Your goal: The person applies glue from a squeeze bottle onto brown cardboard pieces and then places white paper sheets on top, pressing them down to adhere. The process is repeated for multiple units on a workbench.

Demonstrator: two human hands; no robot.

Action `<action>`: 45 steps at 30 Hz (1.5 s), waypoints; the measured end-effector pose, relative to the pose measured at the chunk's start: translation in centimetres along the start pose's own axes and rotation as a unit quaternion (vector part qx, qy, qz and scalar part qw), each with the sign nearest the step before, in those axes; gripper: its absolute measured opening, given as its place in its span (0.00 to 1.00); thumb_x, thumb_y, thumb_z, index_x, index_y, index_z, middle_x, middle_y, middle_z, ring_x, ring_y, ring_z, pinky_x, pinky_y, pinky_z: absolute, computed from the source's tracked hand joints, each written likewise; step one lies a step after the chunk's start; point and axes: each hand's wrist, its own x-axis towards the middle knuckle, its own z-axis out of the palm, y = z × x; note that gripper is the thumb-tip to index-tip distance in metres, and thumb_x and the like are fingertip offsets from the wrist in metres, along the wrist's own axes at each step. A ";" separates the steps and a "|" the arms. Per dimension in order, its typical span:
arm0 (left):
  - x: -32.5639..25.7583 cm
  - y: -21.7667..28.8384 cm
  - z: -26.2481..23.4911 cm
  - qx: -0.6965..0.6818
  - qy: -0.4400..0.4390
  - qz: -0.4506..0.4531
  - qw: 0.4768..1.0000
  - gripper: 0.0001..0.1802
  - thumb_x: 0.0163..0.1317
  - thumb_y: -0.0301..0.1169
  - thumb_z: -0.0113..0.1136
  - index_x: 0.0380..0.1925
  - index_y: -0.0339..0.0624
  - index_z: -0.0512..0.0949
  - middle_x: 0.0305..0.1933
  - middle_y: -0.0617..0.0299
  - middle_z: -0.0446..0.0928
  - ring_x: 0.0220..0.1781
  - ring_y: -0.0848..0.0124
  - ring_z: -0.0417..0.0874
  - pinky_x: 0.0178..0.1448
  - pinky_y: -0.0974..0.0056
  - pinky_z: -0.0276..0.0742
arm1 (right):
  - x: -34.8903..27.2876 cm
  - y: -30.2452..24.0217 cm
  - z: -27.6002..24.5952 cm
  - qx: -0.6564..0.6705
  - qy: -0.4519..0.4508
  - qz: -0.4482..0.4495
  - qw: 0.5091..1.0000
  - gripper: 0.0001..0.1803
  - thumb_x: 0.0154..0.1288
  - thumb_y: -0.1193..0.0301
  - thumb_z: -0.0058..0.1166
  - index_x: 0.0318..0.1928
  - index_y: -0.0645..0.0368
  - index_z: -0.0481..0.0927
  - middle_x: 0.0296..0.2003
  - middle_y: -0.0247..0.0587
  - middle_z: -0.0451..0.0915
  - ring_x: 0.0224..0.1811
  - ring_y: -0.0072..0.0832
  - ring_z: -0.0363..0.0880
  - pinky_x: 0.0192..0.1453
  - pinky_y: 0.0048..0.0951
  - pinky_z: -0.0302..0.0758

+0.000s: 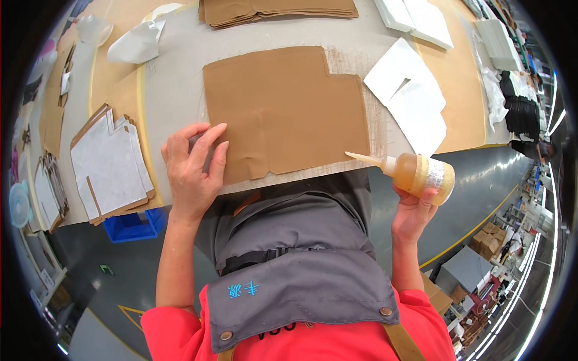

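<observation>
A flat brown sheet [286, 114], with a notch cut from its far right corner, lies before me at the table's near edge. My left hand [195, 168] is at its left edge, fingers bent and apart, thumb and fingertips on or just over the sheet; nothing shows in its grasp. In my right hand [415, 216] is a squeeze bottle [424, 177] of amber liquid, tilted on its side. Its long pale nozzle points left, the tip close to the sheet's near right corner. The bottle hides part of the right fingers.
White cut pieces [415, 99] lie right of the sheet, and a brown stack [277, 13] sits beyond it. White-faced brown-edged pieces [111, 165] rest at left. A crumpled white piece [137, 43] lies far left. Below the table stands a blue bin [135, 225].
</observation>
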 end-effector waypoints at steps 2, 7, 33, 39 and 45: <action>0.0 -0.1 0.0 -0.004 0.004 0.002 1.000 0.17 0.59 0.27 0.68 0.49 0.48 0.84 0.50 0.61 0.77 0.50 0.65 0.77 0.58 0.60 0.67 | -0.4 0.1 0.8 0.003 -0.010 0.006 1.000 0.36 0.71 0.47 0.53 0.67 0.61 0.65 0.62 0.46 0.74 0.57 0.35 0.81 0.52 0.38 0.85; -0.1 -0.3 0.3 -0.008 0.025 0.006 1.000 0.16 0.56 0.29 0.70 0.47 0.51 0.84 0.49 0.63 0.77 0.49 0.67 0.77 0.57 0.61 0.65 | -1.3 0.2 3.2 0.014 -0.054 0.022 0.998 0.38 0.72 0.46 0.52 0.69 0.61 0.62 0.66 0.48 0.71 0.60 0.35 0.78 0.51 0.38 0.85; -0.1 -0.8 0.0 -0.037 0.033 -0.019 0.999 0.15 0.56 0.28 0.70 0.45 0.51 0.85 0.49 0.63 0.76 0.46 0.67 0.77 0.54 0.62 0.66 | 3.5 -2.6 12.9 -0.014 -0.135 -0.021 0.991 0.58 0.50 0.33 0.64 0.71 0.56 0.57 0.66 0.49 0.70 0.66 0.39 0.72 0.65 0.42 0.75; 0.0 -0.9 -0.1 -0.044 0.028 -0.022 0.998 0.15 0.55 0.28 0.70 0.45 0.51 0.85 0.48 0.64 0.76 0.48 0.66 0.76 0.54 0.61 0.65 | 4.2 -0.4 14.8 -0.095 -0.260 -0.134 0.952 0.62 0.39 0.37 0.74 0.66 0.57 0.54 0.65 0.56 0.68 0.67 0.47 0.70 0.70 0.48 0.69; 0.0 -0.9 -0.1 -0.055 0.023 -0.028 0.998 0.15 0.55 0.29 0.70 0.44 0.50 0.85 0.48 0.64 0.76 0.48 0.67 0.76 0.54 0.61 0.65 | 5.0 1.5 14.6 -0.102 -0.319 -0.207 0.919 0.65 0.33 0.40 0.78 0.65 0.57 0.54 0.63 0.56 0.70 0.65 0.49 0.72 0.69 0.51 0.71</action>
